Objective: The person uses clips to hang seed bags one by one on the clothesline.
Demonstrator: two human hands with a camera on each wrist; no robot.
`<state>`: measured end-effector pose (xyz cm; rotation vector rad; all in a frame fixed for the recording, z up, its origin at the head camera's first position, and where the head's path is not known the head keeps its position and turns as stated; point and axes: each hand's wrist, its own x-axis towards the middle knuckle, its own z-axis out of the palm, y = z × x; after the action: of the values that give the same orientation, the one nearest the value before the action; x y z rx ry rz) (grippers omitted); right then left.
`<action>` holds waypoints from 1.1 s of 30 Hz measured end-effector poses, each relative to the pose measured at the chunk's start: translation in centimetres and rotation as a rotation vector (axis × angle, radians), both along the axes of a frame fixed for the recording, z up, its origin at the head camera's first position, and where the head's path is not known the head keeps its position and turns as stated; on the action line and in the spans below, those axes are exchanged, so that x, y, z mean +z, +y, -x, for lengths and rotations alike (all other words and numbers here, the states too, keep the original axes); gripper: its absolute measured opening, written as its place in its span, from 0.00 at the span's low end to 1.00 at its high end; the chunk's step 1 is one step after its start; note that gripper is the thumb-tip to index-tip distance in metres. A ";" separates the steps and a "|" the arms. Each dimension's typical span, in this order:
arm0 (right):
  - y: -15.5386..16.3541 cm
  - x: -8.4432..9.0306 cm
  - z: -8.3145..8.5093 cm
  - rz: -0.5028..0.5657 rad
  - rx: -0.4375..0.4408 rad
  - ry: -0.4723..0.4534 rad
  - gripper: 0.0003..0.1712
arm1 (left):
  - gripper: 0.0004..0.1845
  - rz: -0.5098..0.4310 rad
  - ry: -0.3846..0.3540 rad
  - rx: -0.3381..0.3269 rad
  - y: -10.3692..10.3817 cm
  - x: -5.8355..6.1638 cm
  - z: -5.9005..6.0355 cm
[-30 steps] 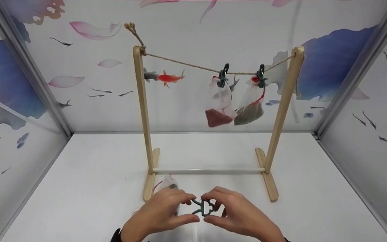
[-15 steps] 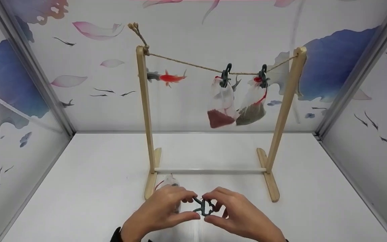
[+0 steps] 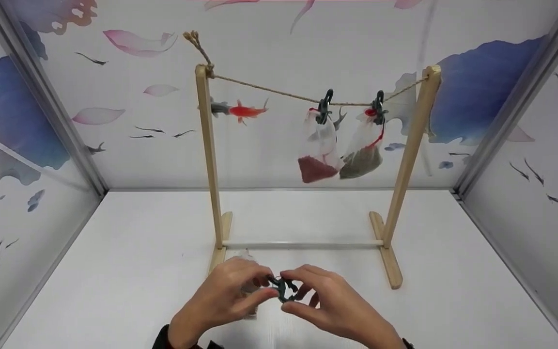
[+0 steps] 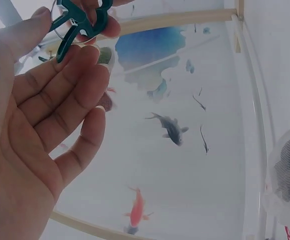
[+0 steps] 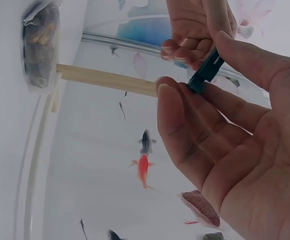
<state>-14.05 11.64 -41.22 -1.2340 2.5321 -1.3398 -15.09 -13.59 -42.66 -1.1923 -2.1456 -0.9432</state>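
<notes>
Low in the middle of the head view, both hands meet at a dark green spring clip (image 3: 282,288). My left hand (image 3: 228,291) pinches its handle end between thumb and fingers. My right hand (image 3: 334,303) holds the other end, thumb below and fingers above. In the left wrist view the clip (image 4: 82,24) shows two splayed handles and curved jaws. A small mesh bag (image 3: 251,312) with dark contents lies behind my left hand, mostly hidden in the head view. The right wrist view shows this bag (image 5: 41,47) on the table, its contents brown and lumpy.
A wooden stand with a left post (image 3: 209,160) and right post (image 3: 412,160) carries a sagging rope (image 3: 264,89). Clips hold a bag of reddish grains (image 3: 317,167) and a bag of greenish grains (image 3: 362,162) on it. A white rod (image 3: 303,244) joins the feet.
Both hands have shifted slightly left and up with the clip. My left thumb and fingers have drawn closer together on the handles, and the clip has turned.
</notes>
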 end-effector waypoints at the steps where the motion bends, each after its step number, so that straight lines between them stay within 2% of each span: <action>1: -0.2 0.1 0.1 0.007 0.002 -0.003 0.25 | 0.08 -0.010 0.008 0.003 -0.1 0.1 0.0; 6: -1.0 0.5 1.0 0.018 0.019 -0.003 0.28 | 0.06 -0.024 0.064 0.026 -0.8 0.5 0.3; 13: -2.0 1.4 2.9 0.013 0.026 -0.093 0.36 | 0.06 -0.021 0.096 0.111 -2.4 1.0 0.6; 19: -2.6 1.3 5.5 -0.046 -0.010 -0.146 0.30 | 0.07 -0.009 0.123 0.206 -3.8 1.0 0.9; 26: -4.0 -0.6 8.1 -0.159 -0.086 -0.131 0.19 | 0.07 0.049 0.121 0.286 -4.3 0.6 1.2; 30: -5.4 -2.2 9.6 -0.211 -0.128 -0.188 0.18 | 0.07 0.046 0.137 0.304 -4.6 0.3 1.5; 33: -6.4 -3.1 10.6 -0.256 -0.176 -0.268 0.19 | 0.07 0.042 0.144 0.324 -4.8 0.0 1.8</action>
<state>-24.62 5.23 -44.35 -0.7476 2.5612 -1.0769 -16.89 -18.39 -42.62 -0.8655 -2.1640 -0.6541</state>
